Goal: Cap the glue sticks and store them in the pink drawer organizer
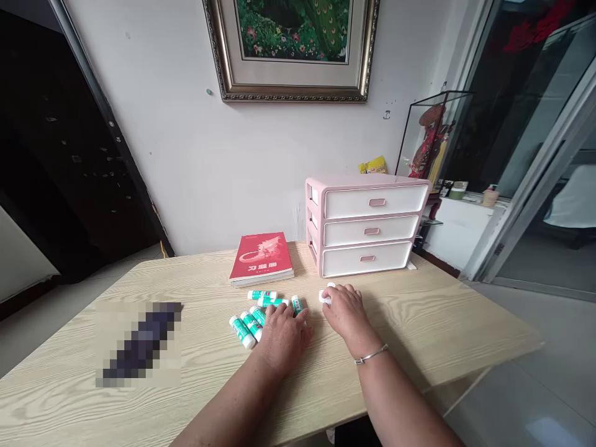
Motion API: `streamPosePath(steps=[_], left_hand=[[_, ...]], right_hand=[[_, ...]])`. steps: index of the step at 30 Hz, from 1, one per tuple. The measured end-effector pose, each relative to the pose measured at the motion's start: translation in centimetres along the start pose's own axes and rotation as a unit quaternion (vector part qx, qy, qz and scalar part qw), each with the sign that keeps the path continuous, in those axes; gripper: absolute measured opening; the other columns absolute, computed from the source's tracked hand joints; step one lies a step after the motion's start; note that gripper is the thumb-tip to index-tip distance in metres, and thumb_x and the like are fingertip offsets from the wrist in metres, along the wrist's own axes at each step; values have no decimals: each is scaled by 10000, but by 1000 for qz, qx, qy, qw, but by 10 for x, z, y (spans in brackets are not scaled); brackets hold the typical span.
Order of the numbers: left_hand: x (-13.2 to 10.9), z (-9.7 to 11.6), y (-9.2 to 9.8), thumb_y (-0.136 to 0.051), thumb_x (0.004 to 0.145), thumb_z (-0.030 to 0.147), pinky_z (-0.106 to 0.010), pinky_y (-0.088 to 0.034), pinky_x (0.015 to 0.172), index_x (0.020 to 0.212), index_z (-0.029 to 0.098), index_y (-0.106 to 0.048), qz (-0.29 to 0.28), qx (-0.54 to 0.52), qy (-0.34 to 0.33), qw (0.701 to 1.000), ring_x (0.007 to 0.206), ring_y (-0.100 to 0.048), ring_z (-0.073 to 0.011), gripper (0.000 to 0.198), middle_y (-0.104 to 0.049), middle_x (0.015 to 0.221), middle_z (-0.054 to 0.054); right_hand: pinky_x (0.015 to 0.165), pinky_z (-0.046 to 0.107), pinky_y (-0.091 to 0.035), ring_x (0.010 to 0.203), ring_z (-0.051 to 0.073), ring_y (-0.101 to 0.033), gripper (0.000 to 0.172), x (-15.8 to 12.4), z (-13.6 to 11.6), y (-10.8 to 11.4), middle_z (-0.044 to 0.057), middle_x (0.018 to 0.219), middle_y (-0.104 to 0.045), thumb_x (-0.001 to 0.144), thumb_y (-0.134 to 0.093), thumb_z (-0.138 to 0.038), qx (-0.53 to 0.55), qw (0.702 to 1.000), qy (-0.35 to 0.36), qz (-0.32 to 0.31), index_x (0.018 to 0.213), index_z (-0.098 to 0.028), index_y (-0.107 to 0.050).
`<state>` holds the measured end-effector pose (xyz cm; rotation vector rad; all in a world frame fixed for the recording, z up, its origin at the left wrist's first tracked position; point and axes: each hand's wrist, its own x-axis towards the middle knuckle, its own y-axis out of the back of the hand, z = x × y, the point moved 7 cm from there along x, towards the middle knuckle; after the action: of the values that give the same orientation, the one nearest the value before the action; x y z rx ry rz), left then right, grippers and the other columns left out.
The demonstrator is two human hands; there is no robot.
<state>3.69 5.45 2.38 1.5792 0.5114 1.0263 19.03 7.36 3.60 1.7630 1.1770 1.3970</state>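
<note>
Several green-and-white glue sticks (pixel 252 320) lie in a loose cluster on the wooden table (pixel 419 323). My left hand (pixel 283 335) rests palm down among them, its fingers spread over the nearest sticks and touching them. My right hand (pixel 345 310) lies a little to the right, fingers curled over small white pieces (pixel 325 295) that look like caps or rolls. A silver bracelet (pixel 371 355) circles my right wrist. Just beyond my right hand stands a pink three-drawer organizer (pixel 367 223) with all its white drawers closed.
A red book (pixel 261 257) lies behind the glue sticks, near the wall. A dark blurred object (pixel 139 343) sits on the table's left part. A framed picture (pixel 291 46) hangs above. A glass display case (pixel 431 136) stands behind the organizer at the right.
</note>
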Motion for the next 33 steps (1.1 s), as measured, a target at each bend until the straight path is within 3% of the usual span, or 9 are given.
streamPosePath(steps=[4,13,18,21,24,26,29,33], left_hand=[[1,1,1,-557,922,411,-455,-376,879,1078,236,-710,-6,1,10,1000,1010,-586,-320,280,-696,986,-111],[-2,-5,14,-562,849,219,-457,-381,867,1074,228,-729,-6,-25,43,999,932,-627,-314,280,-726,913,-105],[-5,-18,24,-568,834,197,-465,-392,893,1069,222,-725,33,-125,86,988,988,-636,-327,284,-746,979,-101],[-8,-33,27,-613,805,197,-452,-417,921,1030,205,-721,85,-230,120,962,1000,-640,-308,249,-746,1007,-96],[-13,-49,26,-625,809,238,-376,-479,830,1024,201,-712,116,-288,158,937,900,-652,-247,235,-731,968,-76],[-16,-60,24,-635,796,282,-322,-489,725,997,205,-713,134,-343,195,909,798,-639,-213,229,-709,856,-47],[-20,-71,21,-671,752,337,-258,-440,589,958,196,-708,142,-458,244,843,634,-574,-163,252,-630,672,3],[-20,-70,24,-704,735,415,-229,-425,538,951,171,-683,144,-572,258,766,567,-526,-122,326,-606,671,14]], right_hand=[[873,332,-305,1043,247,-532,173,1,2,-4,58,1041,-692,828,-630,-198,10,1000,-1,8,978,-247,-701],[847,347,-301,1010,255,-550,162,1,6,-10,72,1008,-693,834,-607,-155,-15,1000,-6,4,959,-227,-678],[831,346,-303,980,249,-562,182,0,6,-12,64,989,-697,841,-579,-130,-13,1000,1,1,956,-232,-675],[847,353,-328,984,255,-572,167,1,5,-5,73,972,-696,834,-592,-154,17,1000,-11,14,963,-219,-674],[854,343,-387,944,233,-593,181,3,-4,8,84,984,-687,839,-585,-192,135,989,-18,60,1006,-197,-653],[808,323,-438,849,203,-606,188,3,-12,11,71,951,-682,850,-575,-242,271,959,-22,76,1023,-196,-632],[706,303,-480,750,179,-602,217,1,-29,-1,42,881,-664,858,-580,-336,450,892,-21,40,1030,-206,-609],[593,279,-494,697,152,-595,296,-4,-43,-27,28,935,-624,815,-656,-398,542,839,-47,-25,1049,-224,-605]])
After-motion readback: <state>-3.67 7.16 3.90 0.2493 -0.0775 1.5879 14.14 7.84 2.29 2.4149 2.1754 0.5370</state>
